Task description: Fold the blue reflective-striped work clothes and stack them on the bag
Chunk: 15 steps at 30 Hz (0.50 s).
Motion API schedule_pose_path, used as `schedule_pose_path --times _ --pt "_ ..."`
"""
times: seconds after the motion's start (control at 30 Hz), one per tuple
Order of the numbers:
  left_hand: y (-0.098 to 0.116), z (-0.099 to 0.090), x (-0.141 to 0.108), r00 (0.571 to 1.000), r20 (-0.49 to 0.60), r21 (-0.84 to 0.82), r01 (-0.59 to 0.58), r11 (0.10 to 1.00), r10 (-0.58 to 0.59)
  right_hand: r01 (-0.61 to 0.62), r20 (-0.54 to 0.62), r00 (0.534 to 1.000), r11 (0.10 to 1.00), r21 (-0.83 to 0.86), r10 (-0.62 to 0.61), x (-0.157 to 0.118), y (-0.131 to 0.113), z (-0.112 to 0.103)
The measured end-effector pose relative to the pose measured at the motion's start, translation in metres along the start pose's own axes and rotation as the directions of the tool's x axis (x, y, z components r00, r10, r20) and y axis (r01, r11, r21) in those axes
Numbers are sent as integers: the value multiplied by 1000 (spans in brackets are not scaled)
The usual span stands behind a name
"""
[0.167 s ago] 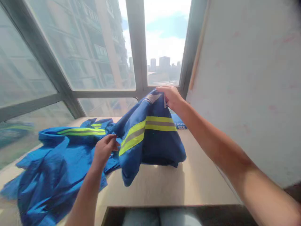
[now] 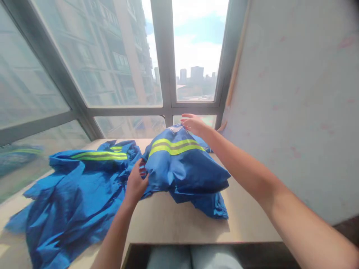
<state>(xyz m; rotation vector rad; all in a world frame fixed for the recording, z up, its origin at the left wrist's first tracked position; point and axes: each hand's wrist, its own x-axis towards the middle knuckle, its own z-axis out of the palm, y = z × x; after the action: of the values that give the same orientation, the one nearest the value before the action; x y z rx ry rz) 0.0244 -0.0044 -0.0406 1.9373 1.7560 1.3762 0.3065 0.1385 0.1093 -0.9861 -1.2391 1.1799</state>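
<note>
A blue work jacket (image 2: pixel 182 170) with a yellow-and-grey reflective band is bunched in front of me, its lower folds reaching the pale tabletop. At its upper edge is my right hand (image 2: pixel 195 124), fingers stretched out and apart, the fingertips close to or touching the cloth. My left hand (image 2: pixel 137 181) is against the jacket's left side with its fingers apart; part of the fingers is hidden by cloth. Left of that hand, a second blue garment (image 2: pixel 75 194) with similar bright stripes lies spread and crumpled.
The pale tabletop (image 2: pixel 174 224) extends to a dark front edge by my legs (image 2: pixel 193 257). Another blue item (image 2: pixel 200 142) is partly hidden behind the jacket. Framed windows (image 2: pixel 126 56) stand behind, and a pale wall (image 2: pixel 294 93) borders the right side.
The jacket has dropped from its raised, hanging position and billows lower and wider. My right hand has come down and its fingers have opened; my left hand has shifted right against the jacket.
</note>
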Motion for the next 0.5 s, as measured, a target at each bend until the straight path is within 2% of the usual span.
schedule_pose_path --times 0.07,0.13,0.23,0.27,0.33,0.4,0.47,0.5 --pt "-16 24 -23 998 47 40 -47 998 45 28 138 990 985 -170 -4 -16 32 -4" --pt "-32 46 -48 991 92 114 -103 988 93 71 219 976 927 -368 12 -41 70 -13" --pt "-46 69 -75 977 140 232 -187 954 158 75 259 964 876 -476 58 -86 133 -38" --pt "-46 73 -78 971 155 255 -215 943 179 137 304 952 841 -523 34 -101 153 -48" --pt "-42 78 -73 950 217 224 -273 936 225 252 355 934 767 -590 -34 -132 193 -68" --pt "-35 80 -55 922 318 81 -257 963 220 290 338 938 715 -636 -80 -162 227 -88" --pt "-26 81 -28 909 390 -78 -127 989 148 281 265 955 697 -660 -134 -189 255 -105" --pt "-20 80 -13 916 388 -137 -48 989 98 258 208 965 694 -672 -157 -201 266 -112"
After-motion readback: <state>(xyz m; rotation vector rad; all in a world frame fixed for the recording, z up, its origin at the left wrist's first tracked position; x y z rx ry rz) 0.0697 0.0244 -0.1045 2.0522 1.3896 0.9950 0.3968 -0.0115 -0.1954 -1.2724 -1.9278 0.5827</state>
